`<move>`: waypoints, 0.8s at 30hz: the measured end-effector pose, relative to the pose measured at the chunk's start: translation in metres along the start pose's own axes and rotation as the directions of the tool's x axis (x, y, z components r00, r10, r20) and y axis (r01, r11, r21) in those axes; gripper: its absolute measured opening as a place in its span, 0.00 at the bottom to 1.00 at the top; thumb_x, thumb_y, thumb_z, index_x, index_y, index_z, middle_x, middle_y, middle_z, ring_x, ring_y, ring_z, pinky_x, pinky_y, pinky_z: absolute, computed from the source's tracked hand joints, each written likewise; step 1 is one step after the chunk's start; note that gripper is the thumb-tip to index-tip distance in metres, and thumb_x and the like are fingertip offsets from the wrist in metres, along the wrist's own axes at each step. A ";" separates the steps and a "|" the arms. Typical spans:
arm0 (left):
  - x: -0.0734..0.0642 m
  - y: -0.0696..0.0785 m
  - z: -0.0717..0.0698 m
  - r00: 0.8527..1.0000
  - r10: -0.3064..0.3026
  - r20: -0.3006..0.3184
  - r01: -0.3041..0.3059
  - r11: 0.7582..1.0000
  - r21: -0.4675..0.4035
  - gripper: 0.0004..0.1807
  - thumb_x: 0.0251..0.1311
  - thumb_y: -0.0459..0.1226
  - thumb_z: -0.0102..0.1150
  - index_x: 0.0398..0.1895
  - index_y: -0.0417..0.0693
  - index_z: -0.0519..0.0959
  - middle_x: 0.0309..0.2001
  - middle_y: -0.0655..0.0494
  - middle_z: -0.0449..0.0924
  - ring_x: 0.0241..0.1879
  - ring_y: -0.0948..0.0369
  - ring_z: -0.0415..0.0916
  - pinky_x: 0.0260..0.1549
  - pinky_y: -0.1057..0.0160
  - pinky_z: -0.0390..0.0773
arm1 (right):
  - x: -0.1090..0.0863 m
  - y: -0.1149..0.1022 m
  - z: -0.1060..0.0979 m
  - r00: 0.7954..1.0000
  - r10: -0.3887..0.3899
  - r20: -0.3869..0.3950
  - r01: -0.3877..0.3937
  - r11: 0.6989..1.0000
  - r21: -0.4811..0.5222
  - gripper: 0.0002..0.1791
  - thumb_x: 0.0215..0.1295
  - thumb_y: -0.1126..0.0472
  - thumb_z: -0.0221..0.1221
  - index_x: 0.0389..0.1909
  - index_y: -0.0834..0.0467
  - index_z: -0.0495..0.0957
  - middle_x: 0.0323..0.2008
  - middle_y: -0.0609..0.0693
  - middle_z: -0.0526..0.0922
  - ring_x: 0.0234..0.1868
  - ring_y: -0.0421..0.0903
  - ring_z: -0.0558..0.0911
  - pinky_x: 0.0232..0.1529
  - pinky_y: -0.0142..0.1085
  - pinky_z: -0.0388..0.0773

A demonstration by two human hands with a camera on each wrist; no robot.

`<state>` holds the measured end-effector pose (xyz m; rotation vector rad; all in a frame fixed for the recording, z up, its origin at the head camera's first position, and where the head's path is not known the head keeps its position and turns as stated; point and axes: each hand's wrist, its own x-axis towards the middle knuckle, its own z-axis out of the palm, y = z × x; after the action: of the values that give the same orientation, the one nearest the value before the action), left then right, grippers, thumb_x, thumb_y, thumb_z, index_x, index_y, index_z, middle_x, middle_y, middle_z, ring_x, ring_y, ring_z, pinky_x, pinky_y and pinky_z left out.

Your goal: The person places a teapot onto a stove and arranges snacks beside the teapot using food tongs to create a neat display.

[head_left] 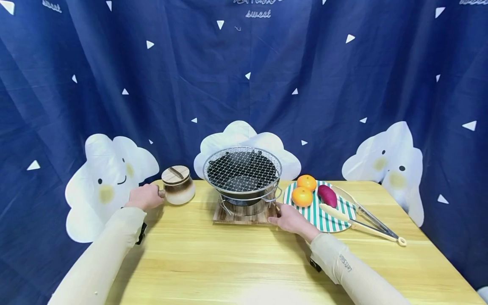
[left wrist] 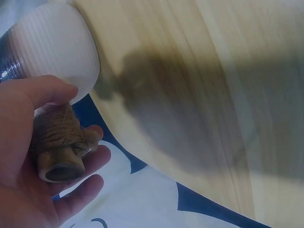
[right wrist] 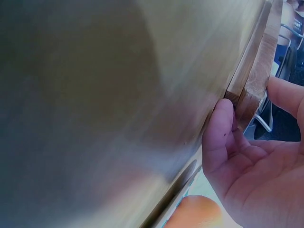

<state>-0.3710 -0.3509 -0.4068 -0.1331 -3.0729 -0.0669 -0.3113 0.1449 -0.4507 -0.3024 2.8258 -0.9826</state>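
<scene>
My left hand (head_left: 145, 197) holds the handle of a small ceramic pot (head_left: 181, 194), brown above and cream below, topped by a wooden lid (head_left: 175, 174). In the left wrist view, twine wraps this handle (left wrist: 59, 137), with the thumb along it and fingers curled around its far side. My right hand (head_left: 291, 218) grips the right front corner of a wooden board (head_left: 244, 218). The right wrist view shows the thumb over the board (right wrist: 256, 85) and the other fingers at its underside. On the board stands a round tabletop grill (head_left: 244, 173) with a wire mesh top and wire legs.
Right of the grill lies a green-and-white striped plate (head_left: 318, 220) with two oranges (head_left: 302, 197) and a purple sweet potato (head_left: 328, 195). Tongs (head_left: 375, 226) rest across its right side. A blue curtain (head_left: 244, 84) hangs behind the wooden table (head_left: 198, 262).
</scene>
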 end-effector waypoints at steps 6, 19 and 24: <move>-0.001 0.002 -0.001 1.000 -0.006 0.005 0.006 1.000 -0.012 0.15 0.59 0.46 0.55 0.18 0.50 0.72 0.27 0.47 0.78 0.26 0.49 0.77 0.22 0.44 0.75 | 0.000 0.001 0.001 1.000 0.009 0.007 -0.009 1.000 0.003 0.39 0.67 0.52 0.65 0.75 0.60 0.61 0.21 0.47 0.73 0.22 0.44 0.71 0.25 0.37 0.68; 0.007 -0.003 0.006 1.000 -0.001 0.009 0.001 1.000 -0.011 0.14 0.58 0.45 0.57 0.17 0.52 0.73 0.27 0.49 0.79 0.26 0.51 0.77 0.22 0.44 0.75 | -0.002 -0.001 -0.001 1.000 -0.001 -0.001 0.001 1.000 0.010 0.39 0.67 0.53 0.65 0.74 0.61 0.63 0.24 0.49 0.75 0.26 0.45 0.73 0.29 0.38 0.69; 0.007 -0.002 0.004 1.000 0.006 0.012 -0.006 1.000 0.000 0.11 0.55 0.43 0.59 0.20 0.50 0.74 0.27 0.47 0.79 0.27 0.50 0.78 0.23 0.44 0.76 | -0.003 -0.001 -0.001 1.000 -0.003 -0.001 0.003 1.000 0.010 0.39 0.67 0.53 0.65 0.74 0.61 0.63 0.24 0.49 0.76 0.25 0.45 0.73 0.28 0.38 0.70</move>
<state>-0.3780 -0.3525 -0.4102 -0.1439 -3.0841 -0.0661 -0.3088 0.1451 -0.4492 -0.3045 2.8214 -0.9982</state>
